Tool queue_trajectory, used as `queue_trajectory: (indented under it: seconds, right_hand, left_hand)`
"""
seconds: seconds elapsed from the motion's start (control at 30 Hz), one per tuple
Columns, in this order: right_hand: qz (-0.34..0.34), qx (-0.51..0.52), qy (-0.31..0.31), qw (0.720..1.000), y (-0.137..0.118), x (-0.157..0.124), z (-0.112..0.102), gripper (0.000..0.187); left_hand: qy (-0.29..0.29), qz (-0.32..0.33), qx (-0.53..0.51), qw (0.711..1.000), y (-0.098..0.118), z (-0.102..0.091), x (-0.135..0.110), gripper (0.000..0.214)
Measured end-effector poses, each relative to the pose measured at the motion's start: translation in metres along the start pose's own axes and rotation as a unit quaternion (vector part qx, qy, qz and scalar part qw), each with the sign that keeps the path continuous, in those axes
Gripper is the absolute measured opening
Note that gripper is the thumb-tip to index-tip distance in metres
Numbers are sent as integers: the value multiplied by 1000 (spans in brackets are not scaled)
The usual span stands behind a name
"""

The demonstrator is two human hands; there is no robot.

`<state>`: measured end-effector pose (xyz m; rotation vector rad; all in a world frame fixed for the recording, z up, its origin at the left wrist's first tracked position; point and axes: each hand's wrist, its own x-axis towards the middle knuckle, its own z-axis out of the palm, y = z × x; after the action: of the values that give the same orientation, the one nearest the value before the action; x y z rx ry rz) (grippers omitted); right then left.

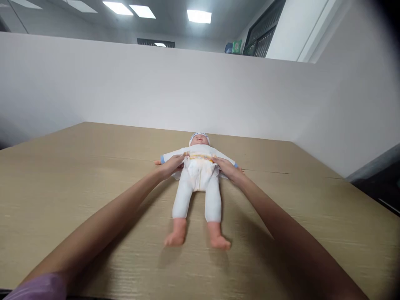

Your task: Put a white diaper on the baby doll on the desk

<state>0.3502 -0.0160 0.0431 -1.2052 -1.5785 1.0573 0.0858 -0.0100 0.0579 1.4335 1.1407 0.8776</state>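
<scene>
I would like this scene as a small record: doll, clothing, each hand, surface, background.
Doll: lying on its back, feet toward the camera, arms spread
Clothing: white cap, white top with blue cuffs, diaper over white leggings
Left hand: at the diaper's waist, picture-left side
Right hand: at the diaper's waist, picture-right side
Grip: unclear for both hands
Surface: wood-toned table
Background: pale wall

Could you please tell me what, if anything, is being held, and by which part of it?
The left grip and right grip touch the diaper at opposite waist sides; whether they pinch it cannot be told.
</scene>
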Motion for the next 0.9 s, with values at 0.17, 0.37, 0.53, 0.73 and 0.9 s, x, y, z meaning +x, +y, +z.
queue_trajectory:
  seconds: [0.17,0.37,0.53,0.73,0.9]
  right_hand:
    - [10,-113,5,993,-13,-48,-4,49]
    - [-87,-252,163,950,5,-79,-24,28]
    - [-215,-381,213,873,32,-91,-54,17]
    - [-225,-429,219,847,38,-86,-61,20]
    - [-208,-409,232,857,46,-87,-63,24]
  left_hand:
    - [-11,17,32,999,1,-6,-43,55]
    - [167,146,272,936,-16,-38,-66,32]
    - [244,167,426,855,-40,-81,-62,36]
    - [185,90,390,897,-45,-99,-58,48]
    - [187,86,395,895,-49,-109,-58,48]
